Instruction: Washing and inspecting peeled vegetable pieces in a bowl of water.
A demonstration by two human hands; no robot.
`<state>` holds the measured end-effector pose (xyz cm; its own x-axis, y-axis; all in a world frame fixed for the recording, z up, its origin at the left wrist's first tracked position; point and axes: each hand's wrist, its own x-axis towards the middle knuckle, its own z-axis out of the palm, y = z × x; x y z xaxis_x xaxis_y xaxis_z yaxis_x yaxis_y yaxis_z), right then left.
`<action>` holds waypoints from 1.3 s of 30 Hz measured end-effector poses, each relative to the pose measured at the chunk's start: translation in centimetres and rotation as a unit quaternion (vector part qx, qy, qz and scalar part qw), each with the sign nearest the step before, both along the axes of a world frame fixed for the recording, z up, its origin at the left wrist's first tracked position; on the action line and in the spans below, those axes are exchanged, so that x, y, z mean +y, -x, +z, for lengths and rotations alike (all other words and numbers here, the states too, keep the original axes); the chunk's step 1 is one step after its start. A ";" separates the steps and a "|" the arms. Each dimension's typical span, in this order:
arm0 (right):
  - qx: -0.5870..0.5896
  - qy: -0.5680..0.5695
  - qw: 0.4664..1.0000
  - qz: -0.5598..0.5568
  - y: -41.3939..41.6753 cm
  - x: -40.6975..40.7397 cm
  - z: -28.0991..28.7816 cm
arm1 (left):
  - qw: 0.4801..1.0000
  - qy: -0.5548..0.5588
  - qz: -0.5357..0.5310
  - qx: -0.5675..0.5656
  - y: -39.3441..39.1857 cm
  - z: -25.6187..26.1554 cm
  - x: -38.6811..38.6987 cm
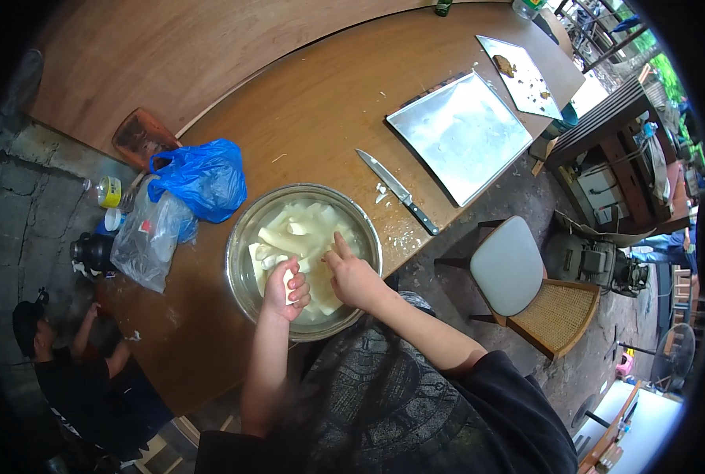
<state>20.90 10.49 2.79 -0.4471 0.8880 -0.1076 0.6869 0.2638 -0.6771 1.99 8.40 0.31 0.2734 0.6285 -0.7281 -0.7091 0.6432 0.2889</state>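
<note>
A round metal basin [234, 294] stands at the table's near edge, holding cloudy water and pale cut pieces [293, 240] that look like a peeled root vegetable. Over its near left part, my left hand [287, 288] is closed around one pale piece [289, 288]. My right hand [352, 274] is over the right side of the basin, with two fingers extended and the others curled; nothing is clearly seen in it. Right of the basin a kitchen knife [395, 186] with a black handle lies on the table, its blade pointing away, beside small white scraps [381, 192].
On the wooden table [323, 136] lie a metal-topped board [462, 130] and a white board with brown bits [518, 74]. Blue [204, 178] and clear plastic bags [151, 237] sit left. A person [74, 361] is at the lower left. A cushioned chair [506, 266] stands right.
</note>
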 end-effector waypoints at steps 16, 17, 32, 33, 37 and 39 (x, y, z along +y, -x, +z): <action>0.120 0.087 0.979 -0.138 -0.3 1.3 -0.1 | 0.953 -0.102 -0.005 0.285 -1.4 0.3 -1.6; 0.120 0.087 0.979 -0.139 -0.3 1.5 0.1 | 0.946 -0.089 -0.006 0.310 -1.2 0.2 -1.5; 0.358 0.338 0.862 -0.123 -1.0 2.8 -1.9 | 0.947 0.025 -0.030 0.320 -1.7 0.1 -1.2; 0.361 0.336 0.863 -0.113 -0.9 2.8 -2.2 | 0.949 0.003 -0.035 0.313 -1.7 -0.1 -1.2; 0.436 0.297 0.839 -0.134 -0.4 2.5 -3.6 | 0.947 -0.044 -0.035 0.317 -2.1 -0.2 -1.6; 0.453 0.310 0.823 -0.144 -0.1 2.5 -3.2 | 0.943 -0.091 -0.036 0.317 -1.9 0.1 -2.0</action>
